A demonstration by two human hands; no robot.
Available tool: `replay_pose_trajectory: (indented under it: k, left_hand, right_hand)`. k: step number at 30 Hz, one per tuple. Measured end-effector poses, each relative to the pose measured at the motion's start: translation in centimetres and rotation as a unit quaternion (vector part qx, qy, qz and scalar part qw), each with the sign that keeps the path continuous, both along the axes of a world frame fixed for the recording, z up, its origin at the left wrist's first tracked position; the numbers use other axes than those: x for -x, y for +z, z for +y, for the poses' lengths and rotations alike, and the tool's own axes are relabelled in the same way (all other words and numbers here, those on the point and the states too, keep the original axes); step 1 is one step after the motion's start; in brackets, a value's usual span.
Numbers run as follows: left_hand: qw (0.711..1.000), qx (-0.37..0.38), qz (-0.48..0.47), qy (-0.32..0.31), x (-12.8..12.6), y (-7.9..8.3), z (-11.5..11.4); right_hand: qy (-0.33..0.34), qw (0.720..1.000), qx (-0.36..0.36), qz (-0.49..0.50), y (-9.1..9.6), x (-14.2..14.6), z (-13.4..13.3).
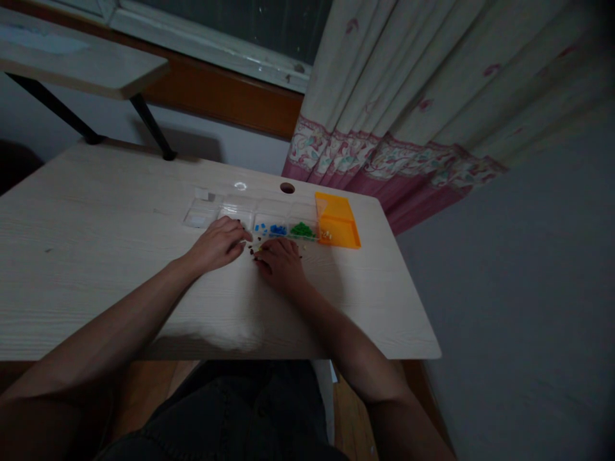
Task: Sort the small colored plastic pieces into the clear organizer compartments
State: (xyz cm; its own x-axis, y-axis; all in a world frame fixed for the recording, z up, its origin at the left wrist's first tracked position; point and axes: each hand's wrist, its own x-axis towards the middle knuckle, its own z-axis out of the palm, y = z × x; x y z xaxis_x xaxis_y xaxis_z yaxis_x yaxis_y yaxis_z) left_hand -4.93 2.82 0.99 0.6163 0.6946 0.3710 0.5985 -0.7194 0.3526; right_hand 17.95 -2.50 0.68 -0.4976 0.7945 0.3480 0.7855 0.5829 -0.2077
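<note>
My left hand (221, 246) is at the front of a clear box (235, 214), fingers bent and drawn together by an open compartment. Whatever its fingertips may hold is too small to make out. My right hand (282, 264) rests low on the table, its thumb and fingers curled close among small dark brown pieces (252, 251). Any piece inside its grip is hidden. Blue pieces (277, 230) and green pieces (302, 230) fill neighbouring compartments of the box. An orange box (343, 232) stands open at the right end, with pale pieces (327, 235) near its left side.
The light wooden table (120, 256) has a round cable hole (287, 188) behind the boxes. A raised shelf (96, 67) on black legs stands at the back left. The floral curtain (375, 141) hangs behind the table's right side, beside a grey wall.
</note>
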Motion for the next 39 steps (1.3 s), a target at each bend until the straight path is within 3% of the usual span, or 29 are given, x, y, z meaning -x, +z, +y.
replay_pose_trajectory:
  k: [14,26,33,39]
  left_hand:
    - [0.998,-0.015,0.063,-0.025,0.5,0.8,0.0]
    - [0.997,0.014,0.054,-0.062,0.5,0.8,0.1]
    - [0.999,-0.01,0.04,-0.016,1.6,1.1,0.6]
    - [0.995,0.027,0.064,-0.066,1.3,1.1,0.6]
  right_hand:
    - [-0.019,1.0,-0.011,0.006,-0.6,0.1,0.2]
    - [-0.029,1.0,-0.008,0.002,-0.3,0.0,0.2]
    - [-0.038,0.999,-0.007,0.007,-0.2,-0.3,0.3]
    - [-0.066,0.997,-0.023,0.015,-0.3,-0.5,0.4]
